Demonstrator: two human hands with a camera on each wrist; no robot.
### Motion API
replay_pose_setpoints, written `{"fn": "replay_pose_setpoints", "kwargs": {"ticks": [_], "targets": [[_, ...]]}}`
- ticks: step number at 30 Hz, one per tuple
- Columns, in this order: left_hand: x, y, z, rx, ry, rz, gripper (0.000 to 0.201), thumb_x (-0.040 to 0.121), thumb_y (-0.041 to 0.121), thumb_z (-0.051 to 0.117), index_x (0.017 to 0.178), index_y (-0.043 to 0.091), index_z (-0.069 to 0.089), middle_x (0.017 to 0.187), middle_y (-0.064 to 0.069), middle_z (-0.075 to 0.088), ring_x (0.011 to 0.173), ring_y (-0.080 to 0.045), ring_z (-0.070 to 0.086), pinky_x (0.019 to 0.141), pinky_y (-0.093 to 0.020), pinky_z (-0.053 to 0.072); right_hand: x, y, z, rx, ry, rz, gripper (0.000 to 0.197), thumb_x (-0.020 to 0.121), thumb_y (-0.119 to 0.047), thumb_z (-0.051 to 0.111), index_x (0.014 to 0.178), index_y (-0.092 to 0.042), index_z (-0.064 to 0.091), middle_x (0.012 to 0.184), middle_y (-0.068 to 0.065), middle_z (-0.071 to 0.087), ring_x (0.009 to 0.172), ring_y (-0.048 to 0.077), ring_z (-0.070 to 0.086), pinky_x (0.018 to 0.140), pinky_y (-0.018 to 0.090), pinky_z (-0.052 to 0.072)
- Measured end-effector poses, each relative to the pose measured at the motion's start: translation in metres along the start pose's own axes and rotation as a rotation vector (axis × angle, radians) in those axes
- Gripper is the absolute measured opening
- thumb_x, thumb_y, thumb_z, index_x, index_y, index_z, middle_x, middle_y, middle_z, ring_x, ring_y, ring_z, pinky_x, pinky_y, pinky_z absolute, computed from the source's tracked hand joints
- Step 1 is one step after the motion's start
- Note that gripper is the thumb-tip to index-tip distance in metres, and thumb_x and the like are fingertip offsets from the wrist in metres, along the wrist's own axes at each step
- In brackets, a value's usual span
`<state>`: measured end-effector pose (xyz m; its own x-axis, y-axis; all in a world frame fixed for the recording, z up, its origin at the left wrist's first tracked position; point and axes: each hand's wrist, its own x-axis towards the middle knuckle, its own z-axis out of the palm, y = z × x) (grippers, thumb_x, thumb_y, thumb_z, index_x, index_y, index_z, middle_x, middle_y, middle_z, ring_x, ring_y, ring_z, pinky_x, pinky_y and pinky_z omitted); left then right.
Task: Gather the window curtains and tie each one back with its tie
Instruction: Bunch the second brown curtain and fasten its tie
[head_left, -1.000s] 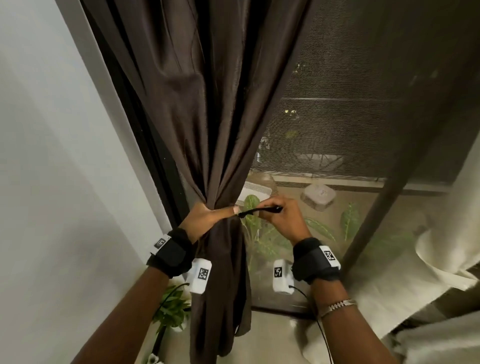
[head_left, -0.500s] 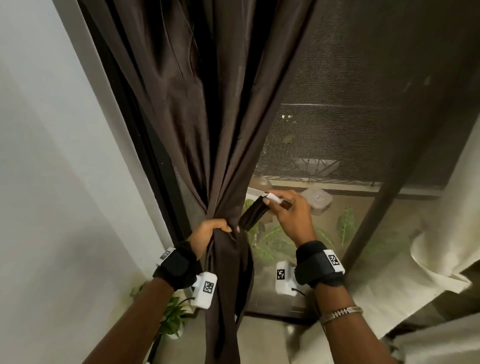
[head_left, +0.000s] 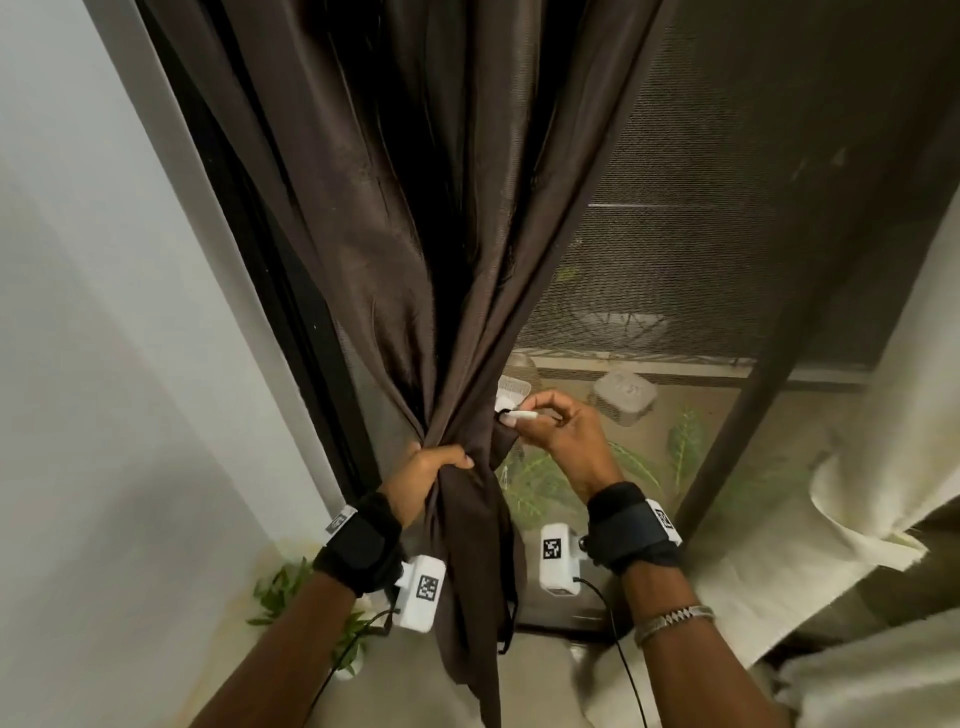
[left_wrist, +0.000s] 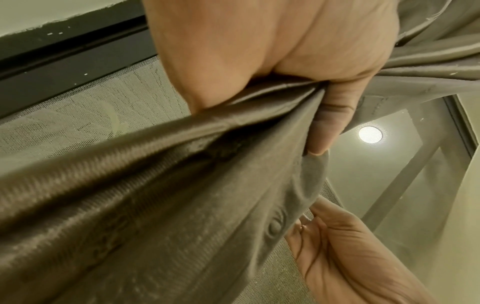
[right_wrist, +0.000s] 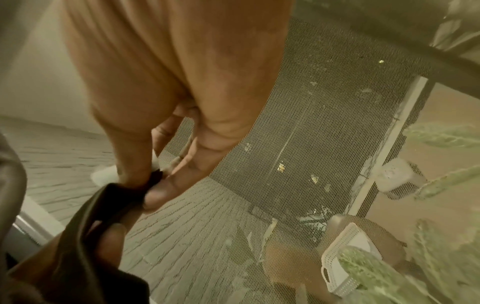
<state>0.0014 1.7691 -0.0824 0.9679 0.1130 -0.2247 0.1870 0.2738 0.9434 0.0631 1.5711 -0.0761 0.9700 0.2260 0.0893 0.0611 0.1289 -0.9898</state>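
A dark brown curtain (head_left: 415, 234) hangs at the left of the window, bunched into a narrow waist. My left hand (head_left: 431, 473) grips that bunch, fingers curled round the folds (left_wrist: 182, 148). Just right of it my right hand (head_left: 550, 426) pinches the end of the brown tie (head_left: 506, 436), which runs from the bunch up to my fingertips. In the right wrist view the tie (right_wrist: 114, 201) is pinched between thumb and forefinger, with a small white piece behind them. A cream curtain (head_left: 857, 493) hangs at the right edge.
A mesh screen (head_left: 701, 208) covers the window behind the curtain, with a dark frame bar (head_left: 769, 374) slanting down on the right. Outside are green plants (head_left: 540, 483) and white containers (head_left: 623, 395). A white wall (head_left: 104, 364) stands on the left, with a small potted plant (head_left: 291, 597) by the floor.
My left hand has shifted its grip and now wraps the bunch from the left. My right hand has lifted the tie end and brought it in against the curtain.
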Motion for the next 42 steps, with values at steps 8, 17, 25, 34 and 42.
{"fn": "replay_pose_setpoints", "kwargs": {"ticks": [8,17,25,34,42], "targets": [[0.004,0.000,-0.001,-0.054,0.043,-0.009,0.037,0.047,0.000,0.078,0.082,0.000,0.068,0.084,-0.012,0.071,0.080,-0.027,0.069,0.087,-0.036,0.056,0.003,-0.004,0.002,-0.011,-0.021,-0.020,0.017,0.083,0.005,0.084,0.092,0.000,0.071,0.074,0.000,0.073,0.069,0.005,0.068,0.072,0.021,0.059],[0.005,0.004,-0.006,0.204,0.048,0.065,0.045,0.045,0.024,0.080,0.085,0.004,0.079,0.089,-0.010,0.077,0.095,-0.034,0.070,0.099,-0.045,0.056,0.005,-0.003,-0.006,-0.196,0.046,-0.130,0.019,0.076,-0.005,0.093,0.087,-0.001,0.078,0.105,0.022,0.069,0.099,0.019,0.065,0.099,0.023,0.049],[0.014,0.003,-0.018,0.290,0.070,0.084,0.065,0.048,0.024,0.087,0.111,0.008,0.081,0.117,-0.011,0.080,0.113,-0.039,0.072,0.111,-0.060,0.052,0.012,-0.002,-0.003,-0.176,-0.013,-0.166,0.018,0.083,0.001,0.086,0.091,0.008,0.072,0.082,0.003,0.074,0.076,0.012,0.063,0.073,0.023,0.055],[0.007,-0.001,-0.020,0.149,-0.055,0.082,0.058,0.059,-0.003,0.084,0.116,0.005,0.078,0.123,-0.017,0.078,0.119,-0.041,0.071,0.115,-0.058,0.049,0.008,0.000,-0.001,-0.176,-0.055,-0.147,0.016,0.080,0.008,0.085,0.092,0.012,0.075,0.090,0.023,0.079,0.079,0.014,0.076,0.080,0.026,0.062],[0.008,0.003,-0.026,0.407,-0.113,0.070,0.073,0.051,0.033,0.089,0.118,0.009,0.079,0.119,-0.007,0.081,0.114,-0.031,0.075,0.112,-0.049,0.053,0.003,-0.005,-0.001,-0.333,-0.096,-0.260,0.032,0.075,0.005,0.089,0.079,-0.026,0.083,0.088,-0.014,0.068,0.082,0.008,0.066,0.081,0.020,0.054]]}}
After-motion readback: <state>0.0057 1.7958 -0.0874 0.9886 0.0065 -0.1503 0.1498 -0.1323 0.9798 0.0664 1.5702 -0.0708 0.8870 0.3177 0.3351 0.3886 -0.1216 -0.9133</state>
